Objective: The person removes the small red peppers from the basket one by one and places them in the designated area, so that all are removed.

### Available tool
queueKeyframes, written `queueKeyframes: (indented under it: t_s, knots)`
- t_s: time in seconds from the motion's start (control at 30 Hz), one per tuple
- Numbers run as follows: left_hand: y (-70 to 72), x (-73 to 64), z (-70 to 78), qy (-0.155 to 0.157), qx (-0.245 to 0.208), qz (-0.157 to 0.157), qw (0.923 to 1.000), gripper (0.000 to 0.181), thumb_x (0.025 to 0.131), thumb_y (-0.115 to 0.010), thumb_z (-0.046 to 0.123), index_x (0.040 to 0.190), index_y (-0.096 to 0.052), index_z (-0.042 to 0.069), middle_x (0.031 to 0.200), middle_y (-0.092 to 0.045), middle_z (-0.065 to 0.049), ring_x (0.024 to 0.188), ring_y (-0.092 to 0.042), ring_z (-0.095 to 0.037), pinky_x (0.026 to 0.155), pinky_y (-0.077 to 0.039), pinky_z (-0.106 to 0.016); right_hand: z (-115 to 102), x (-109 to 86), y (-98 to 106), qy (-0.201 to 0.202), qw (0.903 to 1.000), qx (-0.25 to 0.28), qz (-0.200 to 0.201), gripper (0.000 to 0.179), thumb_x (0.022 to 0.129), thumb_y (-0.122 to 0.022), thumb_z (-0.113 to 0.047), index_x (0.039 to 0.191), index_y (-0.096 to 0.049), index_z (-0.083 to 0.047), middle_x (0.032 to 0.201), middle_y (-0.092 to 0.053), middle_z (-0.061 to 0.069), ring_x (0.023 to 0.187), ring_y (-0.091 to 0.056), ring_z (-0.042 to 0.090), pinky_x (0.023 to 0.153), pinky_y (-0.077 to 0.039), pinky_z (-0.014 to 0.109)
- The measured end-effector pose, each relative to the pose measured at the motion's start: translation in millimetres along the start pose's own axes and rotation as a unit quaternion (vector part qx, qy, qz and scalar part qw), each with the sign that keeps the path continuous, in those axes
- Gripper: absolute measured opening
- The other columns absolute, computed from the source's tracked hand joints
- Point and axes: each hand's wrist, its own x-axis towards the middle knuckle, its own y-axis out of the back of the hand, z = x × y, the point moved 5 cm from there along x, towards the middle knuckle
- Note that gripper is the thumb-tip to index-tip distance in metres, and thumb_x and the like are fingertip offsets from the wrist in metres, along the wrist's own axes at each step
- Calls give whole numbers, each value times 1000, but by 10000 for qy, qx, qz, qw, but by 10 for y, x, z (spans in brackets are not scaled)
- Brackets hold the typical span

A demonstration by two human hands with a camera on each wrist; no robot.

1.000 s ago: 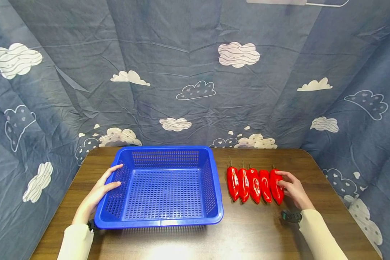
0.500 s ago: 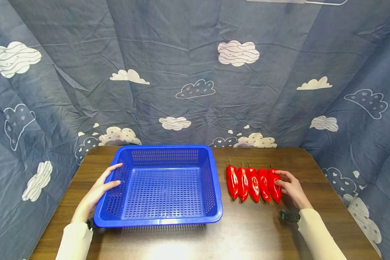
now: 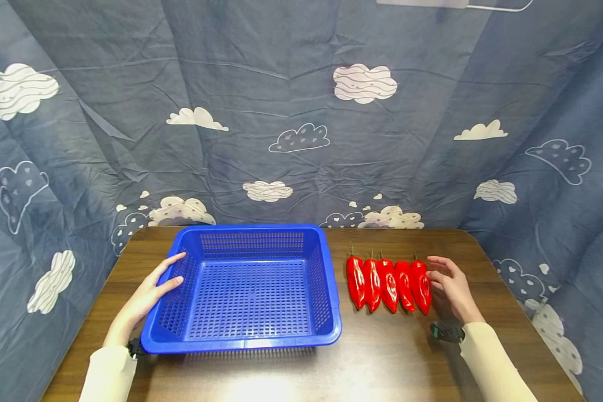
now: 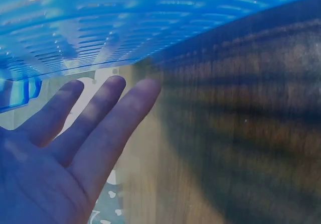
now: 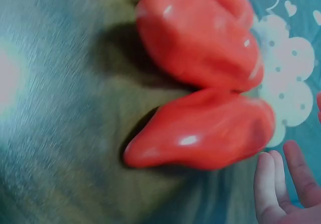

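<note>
A blue perforated plastic basket (image 3: 251, 344) stands at the left of the table with nothing inside. My left hand (image 3: 143, 296) holds its left side, index finger and thumb over the rim. In the left wrist view, three fingers (image 4: 108, 143) of that hand extend outside the slotted wall. Right of the basket, several glossy red chilli peppers lie side by side, stems pointing away. Just beside the rightmost chilli pepper (image 3: 421, 287) is my right hand (image 3: 454, 287), fingers relaxed and holding nothing. The right wrist view shows its fingers (image 5: 266, 184) apart from the nearest pepper.
The brown wooden table (image 3: 382, 357) has rounded far corners and a bright glare near its front. A dark blue cloth (image 3: 301, 167) with white clouds hangs behind it and along both sides. Each wrist wears a dark band.
The rightmost pepper has shifted slightly left against its neighbour. My right hand has come off it, moving a little right. The left hand stays on the basket.
</note>
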Motion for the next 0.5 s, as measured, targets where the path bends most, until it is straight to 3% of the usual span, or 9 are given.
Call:
queueKeyframes:
  t_s: [0.07, 0.17, 0.33, 0.4, 0.5]
  knots:
    - [8, -3, 14, -38, 148, 33, 9999, 56, 100, -49, 21, 150, -25, 10, 148, -22, -27, 108, -51, -44, 76, -53, -42, -5, 14, 2, 126, 9993, 336, 65, 37, 92, -55, -6, 128, -50, 2, 117, -54, 13, 87, -61, 4, 73, -52, 20]
    - [23, -9, 47, -147, 416, 139, 9989, 56, 100, -50, 21, 149, -25, 8, 147, -23, -28, 110, -49, -44, 76, -52, -38, -63, 9, -17, 269, 9979, 588, -23, 32, 91, -56, -6, 123, -56, -6, 109, -58, -3, 90, -60, 4, 74, -52, 20]
    - [48, -25, 102, -291, 854, 324, 9954, 56, 100, -50, 20, 149, -26, 7, 146, -27, -28, 110, -50, -25, 78, -51, -30, -273, -51, -94, 270, 9983, 511, -3, 33, 93, -54, 0, 126, -50, 2, 100, -57, -18, 87, -58, -2, 75, -51, 20]
    - [55, -32, 121, -347, 927, 313, 9946, 55, 100, -50, 20, 148, -26, 6, 147, -26, -28, 115, -48, -27, 81, -48, -25, -343, -68, -132, 248, 9988, 421, -1, 34, 94, -53, 2, 127, -47, 5, 100, -57, -19, 87, -58, -2, 75, -51, 20]
    - [85, -49, 158, -465, 974, 283, 9938, 54, 101, -48, 19, 148, -25, 3, 146, -26, -30, 125, -39, -41, 85, -42, -16, -397, -78, -184, 278, 9990, 332, -133, 35, 94, -53, -1, 128, -46, 5, 102, -57, -18, 87, -59, -1, 76, -51, 20]
